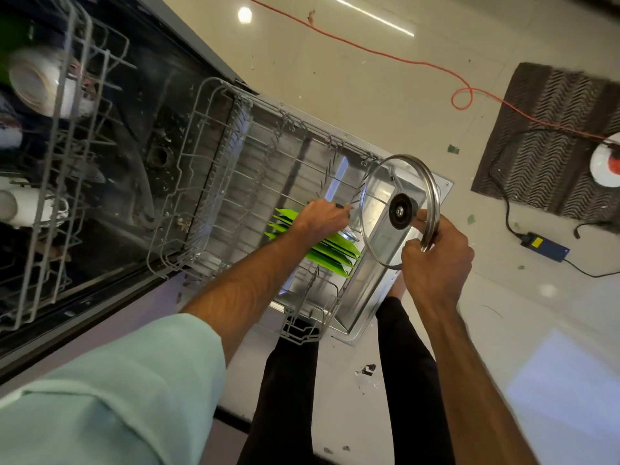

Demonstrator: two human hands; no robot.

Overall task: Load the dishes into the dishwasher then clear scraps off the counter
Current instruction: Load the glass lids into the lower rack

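Note:
The dishwasher stands open with its grey lower rack [188,182] pulled out over the door [375,273]. Several green plates [332,251] stand on edge in the rack. My right hand [436,256] grips the rim of a glass pot lid [379,196] with a steel band and a black knob, held upright above the rack's outer end. My left hand [322,218] reaches into the rack just above the green plates, fingers curled over something metallic that is mostly hidden. The upper rack [57,152] at left holds white bowls [37,82] and cups.
An orange cable [385,53] runs across the pale floor. A dark patterned mat [553,142] lies at right with a black cable and a power adapter [545,245] by it. Small scraps dot the floor. My legs [285,397] stand beside the door.

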